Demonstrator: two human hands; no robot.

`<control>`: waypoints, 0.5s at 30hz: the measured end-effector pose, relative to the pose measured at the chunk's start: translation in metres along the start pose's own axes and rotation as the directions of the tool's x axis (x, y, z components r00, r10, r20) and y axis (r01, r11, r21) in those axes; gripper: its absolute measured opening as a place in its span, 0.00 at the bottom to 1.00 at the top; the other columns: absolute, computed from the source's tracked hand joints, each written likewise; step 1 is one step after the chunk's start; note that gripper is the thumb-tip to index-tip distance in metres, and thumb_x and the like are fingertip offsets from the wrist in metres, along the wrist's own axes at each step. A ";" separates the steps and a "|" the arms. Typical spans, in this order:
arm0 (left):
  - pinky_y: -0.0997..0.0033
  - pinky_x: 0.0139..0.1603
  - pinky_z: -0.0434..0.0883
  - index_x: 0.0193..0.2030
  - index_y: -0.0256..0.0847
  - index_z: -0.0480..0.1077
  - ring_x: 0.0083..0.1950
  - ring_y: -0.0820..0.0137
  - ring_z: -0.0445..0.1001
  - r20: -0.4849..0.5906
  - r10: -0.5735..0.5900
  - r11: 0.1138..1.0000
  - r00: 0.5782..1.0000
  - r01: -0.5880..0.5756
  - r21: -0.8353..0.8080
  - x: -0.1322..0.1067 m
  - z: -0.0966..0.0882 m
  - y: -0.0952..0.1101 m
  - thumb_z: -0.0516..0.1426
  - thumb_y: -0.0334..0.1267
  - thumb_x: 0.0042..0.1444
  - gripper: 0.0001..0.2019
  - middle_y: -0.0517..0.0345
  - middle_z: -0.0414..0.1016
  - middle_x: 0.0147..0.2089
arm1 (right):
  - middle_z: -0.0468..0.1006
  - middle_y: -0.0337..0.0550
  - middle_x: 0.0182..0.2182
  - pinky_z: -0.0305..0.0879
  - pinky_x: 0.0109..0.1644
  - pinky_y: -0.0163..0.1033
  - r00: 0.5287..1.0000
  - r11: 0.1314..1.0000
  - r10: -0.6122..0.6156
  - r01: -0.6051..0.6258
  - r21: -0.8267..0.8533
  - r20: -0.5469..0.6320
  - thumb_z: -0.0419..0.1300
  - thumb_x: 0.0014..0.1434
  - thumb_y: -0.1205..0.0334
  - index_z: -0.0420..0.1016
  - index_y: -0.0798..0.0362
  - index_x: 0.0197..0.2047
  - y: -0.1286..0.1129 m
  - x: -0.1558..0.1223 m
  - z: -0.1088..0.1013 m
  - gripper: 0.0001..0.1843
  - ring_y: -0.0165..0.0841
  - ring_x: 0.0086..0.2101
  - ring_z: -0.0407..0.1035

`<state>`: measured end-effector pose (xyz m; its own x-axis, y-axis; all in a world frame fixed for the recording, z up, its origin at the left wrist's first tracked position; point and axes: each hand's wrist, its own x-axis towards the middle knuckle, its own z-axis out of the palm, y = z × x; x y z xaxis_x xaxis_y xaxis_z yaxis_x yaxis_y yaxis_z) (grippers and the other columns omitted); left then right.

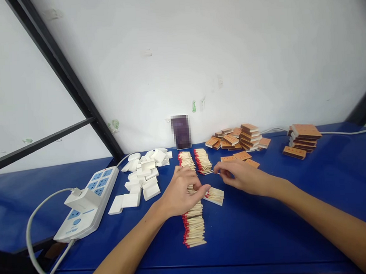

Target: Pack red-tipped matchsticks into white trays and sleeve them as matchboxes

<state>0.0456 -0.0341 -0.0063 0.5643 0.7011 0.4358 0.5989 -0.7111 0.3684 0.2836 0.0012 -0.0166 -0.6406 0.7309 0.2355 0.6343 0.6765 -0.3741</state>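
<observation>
Person's left hand [184, 190] over the long match row [195, 229], thumb at a white tray of matches [216, 197]. Right hand [239, 175] beside the shorter row [203, 161]. Blue counter [269, 231]: empty white trays [151, 189], power strip [99, 184] left; orange matchboxes [249, 136] right.

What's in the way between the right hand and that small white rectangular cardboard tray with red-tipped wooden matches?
Nothing visible: just flat blue tabletop lies between the right hand and the tray. The left hand is at its left side.
</observation>
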 end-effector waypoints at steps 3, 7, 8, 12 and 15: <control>0.69 0.37 0.61 0.24 0.38 0.70 0.26 0.74 0.64 0.126 -0.027 1.000 0.992 0.026 0.010 0.010 -0.004 -0.004 0.51 0.44 0.64 0.19 0.62 0.67 0.21 | 0.82 0.42 0.36 0.64 0.40 0.37 1.000 0.993 0.007 -0.005 0.115 -0.019 0.52 0.60 0.68 0.79 0.52 0.42 -0.007 0.000 -0.001 0.14 0.34 0.35 0.73; 0.71 0.37 0.64 0.45 0.41 0.74 0.35 0.71 0.70 0.184 0.029 0.997 0.982 -0.041 0.063 0.028 -0.010 -0.011 0.51 0.42 0.64 0.12 0.58 0.73 0.34 | 0.82 0.42 0.36 0.67 0.39 0.36 1.000 0.978 0.013 -0.015 0.207 0.008 0.54 0.62 0.64 0.80 0.52 0.44 -0.011 0.000 -0.002 0.14 0.33 0.35 0.74; 0.70 0.41 0.65 0.45 0.41 0.73 0.39 0.70 0.71 0.168 0.074 0.993 0.983 -0.087 0.077 0.032 -0.011 -0.012 0.49 0.41 0.66 0.13 0.55 0.73 0.38 | 0.82 0.43 0.37 0.67 0.40 0.37 1.000 0.984 -0.017 0.015 0.180 0.009 0.53 0.64 0.63 0.80 0.52 0.45 -0.011 -0.001 -0.002 0.14 0.33 0.35 0.73; 0.67 0.51 0.66 0.49 0.39 0.70 0.48 0.68 0.69 0.117 0.142 0.989 0.983 -0.145 0.024 0.034 -0.014 -0.015 0.43 0.38 0.69 0.16 0.51 0.72 0.45 | 0.77 0.47 0.40 0.66 0.41 0.40 0.990 0.991 -0.137 0.137 -0.004 -0.025 0.49 0.68 0.59 0.79 0.51 0.45 -0.018 -0.004 0.001 0.16 0.34 0.36 0.71; 0.67 0.52 0.67 0.51 0.40 0.69 0.50 0.67 0.70 0.142 0.162 0.987 0.977 -0.158 -0.040 0.027 -0.013 -0.019 0.43 0.37 0.69 0.15 0.51 0.73 0.47 | 0.74 0.47 0.40 0.66 0.42 0.40 0.983 0.983 -0.180 0.179 -0.026 -0.036 0.49 0.68 0.60 0.78 0.52 0.44 -0.027 -0.007 0.009 0.16 0.35 0.38 0.70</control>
<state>0.0424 -0.0027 0.0091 0.7288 0.5771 0.3686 0.4794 -0.8143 0.3271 0.2667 -0.0228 -0.0163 -0.7283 0.5999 0.3314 0.5204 0.7987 -0.3021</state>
